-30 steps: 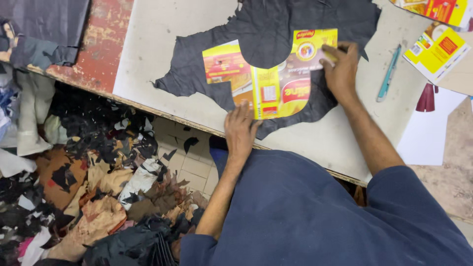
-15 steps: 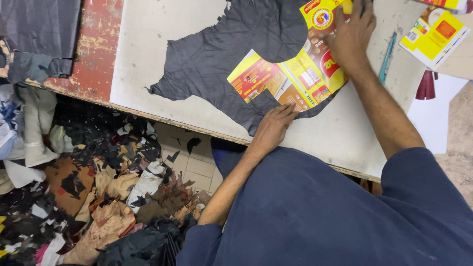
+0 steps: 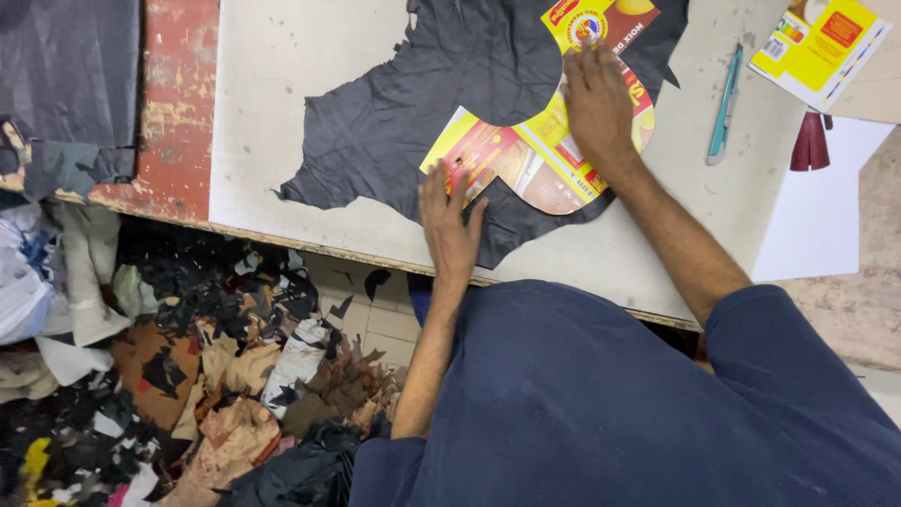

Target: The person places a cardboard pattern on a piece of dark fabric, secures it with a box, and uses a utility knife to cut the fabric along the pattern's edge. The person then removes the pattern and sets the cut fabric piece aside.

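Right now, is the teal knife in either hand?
No: the teal knife lies alone on the table, right of the right hand.

cardboard template [image 3: 544,155]: turned and shifted across the black leather piece [image 3: 404,122] since a second ago. right hand [image 3: 596,108]: moved from template's edge to flat atop it. left hand [image 3: 450,221]: moved onto template's lower corner.

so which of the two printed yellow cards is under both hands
The curved cardboard template lying on the dark leather; the other yellow card sits untouched at the table's top right.
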